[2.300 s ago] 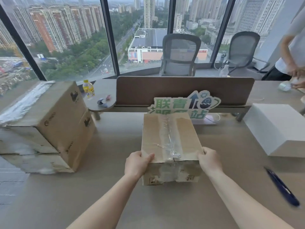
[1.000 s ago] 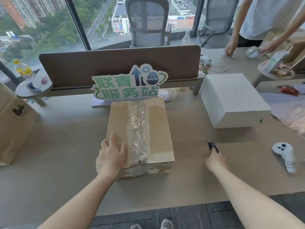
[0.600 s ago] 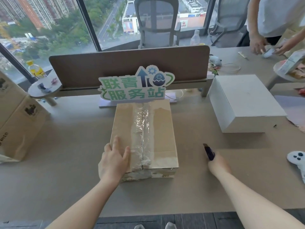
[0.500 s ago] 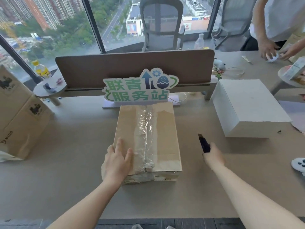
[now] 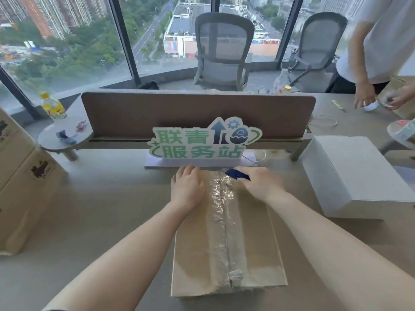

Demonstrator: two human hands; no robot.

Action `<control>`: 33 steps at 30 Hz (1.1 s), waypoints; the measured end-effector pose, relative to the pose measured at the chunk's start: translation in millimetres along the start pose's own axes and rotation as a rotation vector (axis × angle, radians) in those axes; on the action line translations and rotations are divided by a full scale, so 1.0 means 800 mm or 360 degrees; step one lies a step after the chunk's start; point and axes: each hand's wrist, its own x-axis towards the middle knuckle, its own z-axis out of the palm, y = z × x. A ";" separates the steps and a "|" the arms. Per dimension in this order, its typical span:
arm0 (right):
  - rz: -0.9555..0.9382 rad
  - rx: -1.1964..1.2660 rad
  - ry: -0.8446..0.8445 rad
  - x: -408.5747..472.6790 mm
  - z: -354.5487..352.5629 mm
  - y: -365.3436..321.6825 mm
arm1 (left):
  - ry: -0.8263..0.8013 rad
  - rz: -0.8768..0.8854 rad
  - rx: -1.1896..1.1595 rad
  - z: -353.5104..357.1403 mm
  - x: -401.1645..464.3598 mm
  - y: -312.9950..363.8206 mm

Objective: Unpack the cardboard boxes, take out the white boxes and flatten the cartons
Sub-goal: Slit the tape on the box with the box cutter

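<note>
A taped brown cardboard box lies lengthwise on the desk in front of me, with shiny clear tape along its top seam. My left hand rests flat, fingers straight, on the box's far left part. My right hand grips a dark blue cutter at the far end of the tape seam. A white box stands on the desk to the right. A larger brown carton stands at the left edge.
A green and white sign stands just behind the box, in front of a brown desk divider. A yellow bottle sits at the back left. Another person's hands work at the far right. Two grey chairs stand by the window.
My right hand picked up the blue cutter from the desk and brought it to the far end of the tape seam. My left hand slid from the near end to the far end.
</note>
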 end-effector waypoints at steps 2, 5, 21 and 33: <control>-0.0003 -0.0104 -0.0044 0.016 -0.003 -0.007 | -0.0082 0.0014 0.0037 0.006 0.028 -0.001; -0.0054 -0.0251 -0.0081 0.038 -0.011 -0.012 | -0.0109 -0.0001 -0.0032 0.018 0.042 -0.010; -0.0682 -0.0397 -0.0759 0.153 -0.044 -0.031 | 0.0201 -0.0051 -0.0113 0.030 0.029 -0.027; -0.0964 -0.0622 -0.0799 0.168 -0.068 -0.007 | 0.0222 -0.0107 -0.0028 0.031 0.032 -0.026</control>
